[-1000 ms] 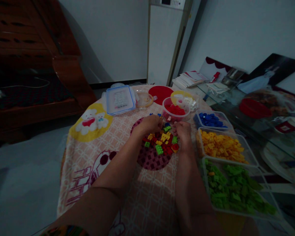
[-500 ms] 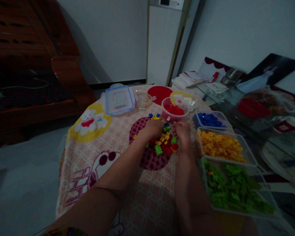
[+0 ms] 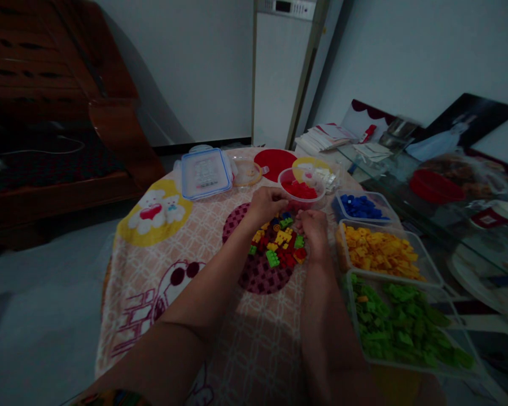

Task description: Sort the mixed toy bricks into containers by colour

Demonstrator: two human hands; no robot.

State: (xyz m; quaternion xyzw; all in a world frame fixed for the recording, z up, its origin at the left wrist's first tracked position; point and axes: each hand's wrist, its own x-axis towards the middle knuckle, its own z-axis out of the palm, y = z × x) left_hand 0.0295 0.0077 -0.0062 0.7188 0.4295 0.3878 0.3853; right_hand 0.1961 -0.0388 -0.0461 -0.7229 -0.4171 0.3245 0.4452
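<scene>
A mixed pile of toy building bricks point(image 3: 284, 237) in yellow, red, green and blue lies on the tablecloth's dark round patch point(image 3: 266, 280). Over the far left part of the pile is my left hand point(image 3: 267, 205), its fingers drawn together close to the round tub point(image 3: 301, 201) of red bricks. My right hand point(image 3: 313, 226) is closed in a pinch at the pile's right side, just in front of that tub. What either hand holds, if anything, is too small and dim to make out.
Along the right stand clear boxes of blue bricks point(image 3: 362, 207), yellow bricks point(image 3: 381, 254) and green bricks point(image 3: 406, 324). A blue-rimmed lid point(image 3: 206, 173) and a clear round lid point(image 3: 246, 171) lie at the back. A cluttered glass shelf point(image 3: 410, 186) adjoins the table on the right.
My left hand has risen from the pile and moved away from me and slightly right, toward the red tub, uncovering bricks beneath. My right hand has stayed almost in place.
</scene>
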